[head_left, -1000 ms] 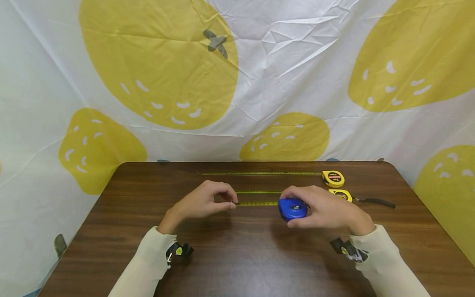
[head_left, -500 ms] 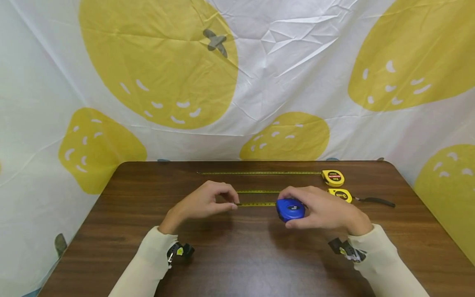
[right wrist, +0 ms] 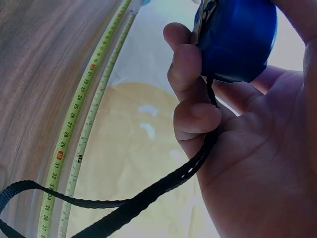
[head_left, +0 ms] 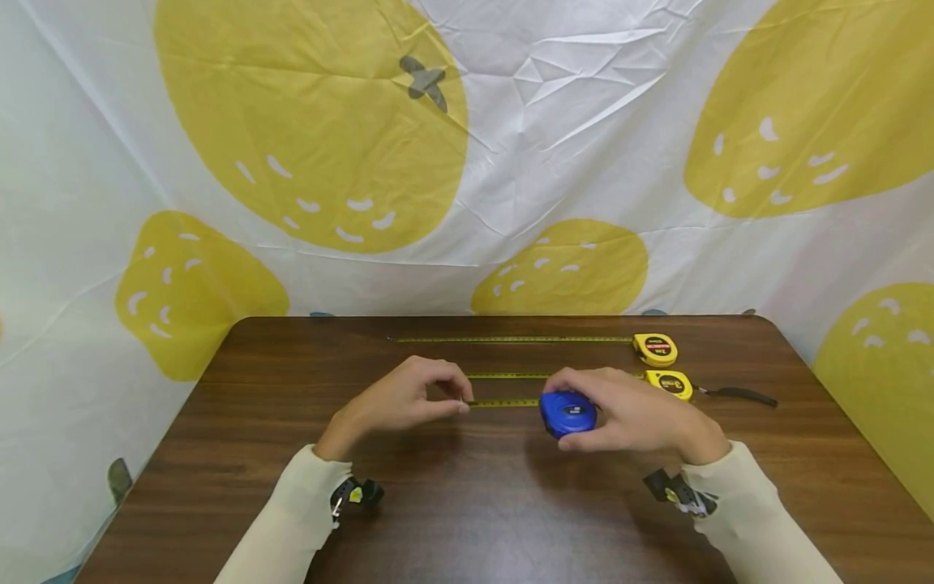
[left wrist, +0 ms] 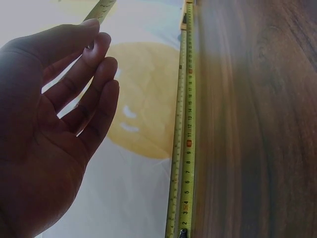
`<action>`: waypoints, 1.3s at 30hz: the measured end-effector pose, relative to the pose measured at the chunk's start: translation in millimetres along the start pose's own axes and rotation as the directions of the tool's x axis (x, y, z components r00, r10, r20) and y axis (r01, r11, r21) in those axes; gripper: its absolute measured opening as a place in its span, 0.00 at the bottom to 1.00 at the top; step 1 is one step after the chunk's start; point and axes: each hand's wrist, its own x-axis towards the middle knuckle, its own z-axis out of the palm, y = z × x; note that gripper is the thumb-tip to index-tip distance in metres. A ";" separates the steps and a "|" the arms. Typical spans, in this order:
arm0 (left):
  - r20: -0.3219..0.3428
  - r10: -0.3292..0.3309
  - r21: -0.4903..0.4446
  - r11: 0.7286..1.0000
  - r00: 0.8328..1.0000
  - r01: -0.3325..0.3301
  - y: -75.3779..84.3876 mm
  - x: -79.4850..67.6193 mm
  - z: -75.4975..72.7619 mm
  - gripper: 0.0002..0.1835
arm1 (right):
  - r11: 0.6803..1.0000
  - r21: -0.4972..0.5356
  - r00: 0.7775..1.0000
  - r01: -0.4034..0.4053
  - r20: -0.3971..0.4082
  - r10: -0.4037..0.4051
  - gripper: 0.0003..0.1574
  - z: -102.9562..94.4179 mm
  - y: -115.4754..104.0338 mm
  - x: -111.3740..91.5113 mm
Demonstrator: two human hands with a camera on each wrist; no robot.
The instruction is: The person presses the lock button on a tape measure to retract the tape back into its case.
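Observation:
My right hand (head_left: pixel 631 412) grips a blue tape measure (head_left: pixel 569 414) above the table, thumb below and fingers over the top. A short length of its yellow blade (head_left: pixel 505 403) runs left to my left hand (head_left: pixel 409 395), which pinches the blade's end between thumb and finger. In the left wrist view that pinched blade (left wrist: pixel 103 11) rises from the fingertips, the other fingers loosely bent. A black strap (right wrist: pixel 163 184) hangs from the blue case in the right wrist view.
Behind the hands, two yellow tape measures (head_left: pixel 654 349) lie at the right on the brown table (head_left: pixel 467 503), blades (head_left: pixel 511 341) drawn out leftward. The nearer yellow tape measure (head_left: pixel 668 384) has a black strap (head_left: pixel 744 396). A lemon-print cloth (head_left: pixel 511 162) hangs behind.
My right hand has shifted slightly left with the blue tape measure, and the exposed blade between my hands has become shorter. My left hand has barely moved, a little to the right.

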 end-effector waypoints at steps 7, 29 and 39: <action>0.008 -0.005 -0.004 1.000 1.000 0.005 0.8 1.6 2.2 0.04 | 1.000 0.006 1.000 0.009 0.005 -0.009 0.32 1.9 -0.9 1.2; 0.030 0.016 -0.011 1.000 0.999 -0.016 3.6 5.5 10.6 0.04 | 0.998 -0.001 0.998 0.056 0.026 -0.056 0.34 8.3 -4.5 7.1; 0.043 0.034 -0.029 0.999 0.998 -0.033 4.1 6.8 14.3 0.04 | 0.996 -0.012 0.996 0.084 0.023 -0.084 0.33 12.7 -6.6 9.2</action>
